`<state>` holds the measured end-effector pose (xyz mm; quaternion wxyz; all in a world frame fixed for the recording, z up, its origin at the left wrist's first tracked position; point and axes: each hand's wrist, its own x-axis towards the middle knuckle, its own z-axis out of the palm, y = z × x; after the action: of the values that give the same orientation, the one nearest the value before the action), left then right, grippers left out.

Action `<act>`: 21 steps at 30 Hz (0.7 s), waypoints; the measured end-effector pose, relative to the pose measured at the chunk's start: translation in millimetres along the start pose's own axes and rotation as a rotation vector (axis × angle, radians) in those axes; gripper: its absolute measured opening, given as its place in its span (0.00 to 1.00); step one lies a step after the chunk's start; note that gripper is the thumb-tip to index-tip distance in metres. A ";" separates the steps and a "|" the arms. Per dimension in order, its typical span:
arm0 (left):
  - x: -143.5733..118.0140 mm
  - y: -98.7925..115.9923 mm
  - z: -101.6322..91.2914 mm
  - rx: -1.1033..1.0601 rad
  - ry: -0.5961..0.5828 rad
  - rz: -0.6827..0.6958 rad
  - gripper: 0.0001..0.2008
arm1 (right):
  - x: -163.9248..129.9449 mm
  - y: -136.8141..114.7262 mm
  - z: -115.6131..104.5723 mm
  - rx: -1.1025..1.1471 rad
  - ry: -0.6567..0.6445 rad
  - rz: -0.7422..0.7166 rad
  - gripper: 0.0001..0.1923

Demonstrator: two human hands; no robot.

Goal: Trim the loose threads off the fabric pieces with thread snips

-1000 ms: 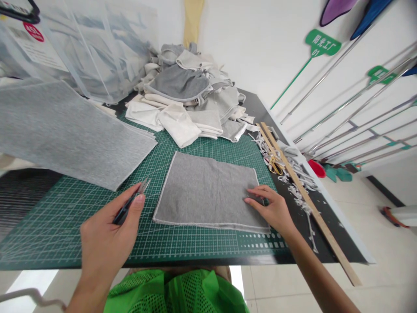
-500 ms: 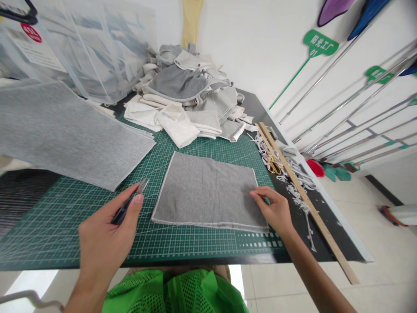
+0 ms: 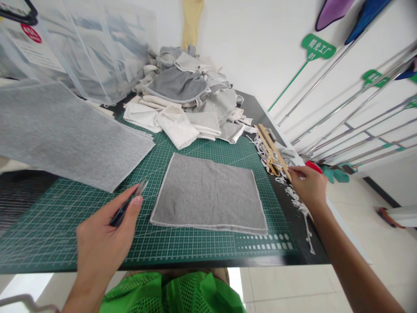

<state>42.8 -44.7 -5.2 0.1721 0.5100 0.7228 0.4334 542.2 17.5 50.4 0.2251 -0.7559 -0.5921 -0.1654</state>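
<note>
The grey cloth (image 3: 208, 195) is spread flat on the green cutting mat (image 3: 65, 217), near the front edge of the table and untouched by either hand. It is judged soft, light and limp, likely to crease or slide on the mat; it would best be taken by a stitched edge or a corner. Small thread snips (image 3: 128, 203) are pinched in the left hand (image 3: 104, 239), just beside the cloth's left edge. A second ago the right hand (image 3: 309, 187) was pressed on the cloth's right front corner; it has since been lifted away to the table's right edge, onto the white scraps (image 3: 298, 198) beside the wooden ruler (image 3: 272, 148). Whether anything is pinched there cannot be told. The cloth has barely shifted.
</note>
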 end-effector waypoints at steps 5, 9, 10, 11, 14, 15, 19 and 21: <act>0.6 0.6 0.7 -0.012 -0.012 -0.008 0.20 | 6.8 12.2 8.1 -0.131 -0.176 -0.055 0.16; 0.0 2.1 -0.5 -0.005 -0.003 -0.012 0.21 | 0.3 10.1 7.6 -0.211 -0.161 -0.010 0.19; -0.1 2.7 -0.7 -0.006 -0.003 -0.018 0.21 | -1.1 9.4 6.3 -0.219 -0.147 0.002 0.20; 0.0 3.2 -0.8 -0.010 -0.002 -0.022 0.21 | -2.2 8.9 4.8 -0.223 -0.134 0.007 0.20; 0.7 3.8 -0.2 -0.019 -0.005 -0.024 0.21 | -4.5 9.2 0.8 -0.208 -0.119 -0.012 0.17; 0.9 3.7 0.2 -0.019 -0.005 -0.022 0.21 | -5.2 9.4 -0.1 -0.193 -0.116 -0.027 0.16; 1.0 2.6 1.5 -0.015 -0.009 -0.024 0.20 | -9.0 6.6 -2.6 -0.103 -0.091 -0.079 0.11; 0.6 2.3 1.6 -0.025 -0.007 -0.007 0.20 | -11.4 1.9 -4.5 -0.064 -0.080 -0.083 0.10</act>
<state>45.0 -43.3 -4.2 0.1827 0.5069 0.7183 0.4401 541.3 5.4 48.0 0.1700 -0.7435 -0.6259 -0.1633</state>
